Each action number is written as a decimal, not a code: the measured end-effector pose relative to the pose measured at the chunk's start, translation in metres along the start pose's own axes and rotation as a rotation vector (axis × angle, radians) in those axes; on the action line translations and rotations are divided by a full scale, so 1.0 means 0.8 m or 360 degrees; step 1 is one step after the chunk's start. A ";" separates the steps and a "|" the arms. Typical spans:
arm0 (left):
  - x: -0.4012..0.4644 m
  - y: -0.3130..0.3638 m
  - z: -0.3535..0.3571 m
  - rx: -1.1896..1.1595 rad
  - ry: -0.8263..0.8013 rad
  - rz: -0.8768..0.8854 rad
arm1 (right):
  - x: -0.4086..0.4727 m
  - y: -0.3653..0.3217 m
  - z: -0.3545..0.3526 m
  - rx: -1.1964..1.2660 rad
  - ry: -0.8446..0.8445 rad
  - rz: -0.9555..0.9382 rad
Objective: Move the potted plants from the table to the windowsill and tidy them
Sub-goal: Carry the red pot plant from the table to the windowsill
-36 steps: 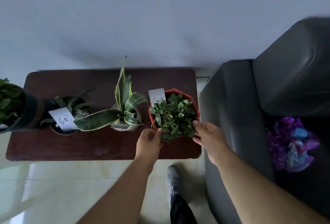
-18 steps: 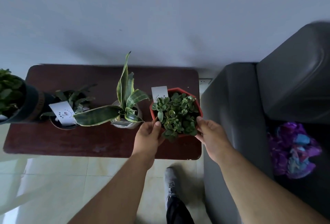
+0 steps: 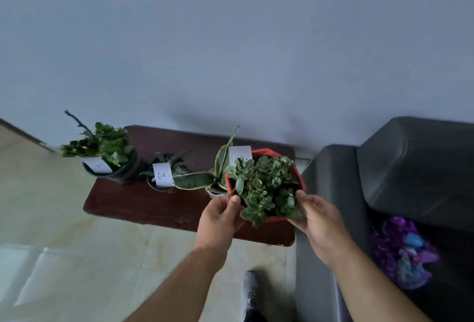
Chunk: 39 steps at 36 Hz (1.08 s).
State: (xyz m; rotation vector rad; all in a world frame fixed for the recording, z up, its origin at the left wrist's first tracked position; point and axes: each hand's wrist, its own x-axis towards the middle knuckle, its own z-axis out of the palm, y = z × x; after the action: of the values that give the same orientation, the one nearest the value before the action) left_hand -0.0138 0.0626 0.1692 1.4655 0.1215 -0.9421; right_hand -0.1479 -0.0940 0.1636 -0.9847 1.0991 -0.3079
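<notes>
Centre right of the frame: the red pot (image 3: pixel 266 153) of small-leaved succulent, with a white label (image 3: pixel 240 153) standing at its far rim, sits between my two hands. My left hand (image 3: pixel 218 219) wraps the pot's left near corner, thumb over the rim and the other fingers hidden beneath; my right hand (image 3: pixel 318 221) cups the right near side, its fingers lost under the foliage. Both hands are closed on the pot, and I judge it to be raised clear of the dark wooden table (image 3: pixel 133 201), though the underside is hidden, so contact with the tabletop cannot be ruled out. The pot lies straight ahead of both wrists, roughly level, with neither hand clearly nearer; the coming move, as I read it, is to carry it away from the table with the rim kept level. Just left of the pot and partly behind it stands the snake plant (image 3: pixel 220 168), one leaf reaching toward the lower left; its own pot is mostly covered. Further left are a small dark plant (image 3: pixel 171 161) with a white tag, then a leafy plant (image 3: pixel 105 144) in a dark pot at the table's left end. A grey sofa (image 3: pixel 410 168) fills the right of the frame, with a purple crumpled bundle (image 3: pixel 402 250) on its seat. No windowsill appears anywhere, so its direction cannot be told. A shoe (image 3: pixel 250 288) shows at the bottom edge.
</notes>
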 end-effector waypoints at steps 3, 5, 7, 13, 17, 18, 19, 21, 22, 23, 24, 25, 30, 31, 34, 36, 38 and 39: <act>-0.044 0.033 -0.040 -0.0050 0.0031 0.0085 | -0.046 -0.012 0.040 -0.0018 -0.0107 -0.0063; -0.072 0.051 -0.075 -0.0079 0.0063 0.0149 | -0.078 -0.017 0.076 -0.0003 -0.0175 -0.0099; -0.097 0.064 -0.109 -0.0090 0.0104 0.0214 | -0.103 -0.017 0.108 -0.0013 -0.0240 -0.0128; -0.167 0.088 -0.232 -0.0172 0.0248 0.0385 | -0.184 -0.002 0.220 -0.0112 -0.0530 -0.0173; -0.216 0.089 -0.333 -0.0297 0.0383 0.0416 | -0.241 0.024 0.311 -0.0246 -0.0714 -0.0197; -0.229 0.087 -0.359 -0.0341 0.0417 0.0435 | -0.257 0.032 0.334 -0.0274 -0.0751 -0.0199; -0.246 0.085 -0.391 -0.0381 0.0472 0.0468 | -0.278 0.044 0.363 -0.0311 -0.0801 -0.0202; -0.264 0.084 -0.426 -0.0412 0.0529 0.0497 | -0.295 0.060 0.394 -0.0349 -0.0847 -0.0207; -0.276 0.083 -0.447 -0.0438 0.0569 0.0514 | -0.303 0.070 0.411 -0.0374 -0.0893 -0.0193; -0.287 0.079 -0.471 -0.0473 0.0620 0.0533 | -0.316 0.080 0.431 -0.0403 -0.0935 -0.0172; -0.299 0.076 -0.496 -0.0510 0.0671 0.0555 | -0.330 0.091 0.453 -0.0433 -0.0980 -0.0151; -0.312 0.073 -0.519 -0.0540 0.0718 0.0576 | -0.341 0.102 0.474 -0.0467 -0.1026 -0.0142; -0.356 0.058 -0.603 -0.0684 0.0923 0.0638 | -0.386 0.140 0.559 -0.0557 -0.1240 -0.0131; -0.362 0.055 -0.617 -0.0714 0.0959 0.0659 | -0.393 0.147 0.576 -0.0576 -0.1274 -0.0118; -0.377 0.048 -0.659 -0.0805 0.1064 0.0684 | -0.413 0.167 0.622 -0.0626 -0.1384 -0.0106; -0.386 0.043 -0.691 -0.0857 0.1141 0.0703 | -0.427 0.182 0.657 -0.0691 -0.1467 -0.0103; -0.392 0.042 -0.719 -0.0898 0.1195 0.0720 | -0.437 0.195 0.689 -0.0735 -0.1548 -0.0097; -0.394 0.042 -0.733 -0.0919 0.1224 0.0734 | -0.442 0.202 0.706 -0.0752 -0.1598 -0.0090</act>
State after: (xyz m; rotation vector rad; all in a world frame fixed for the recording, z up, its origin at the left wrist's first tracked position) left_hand 0.0723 0.7131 0.2868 1.1582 0.5440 0.0765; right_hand 0.1312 0.5159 0.3068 -1.3607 0.2089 0.4079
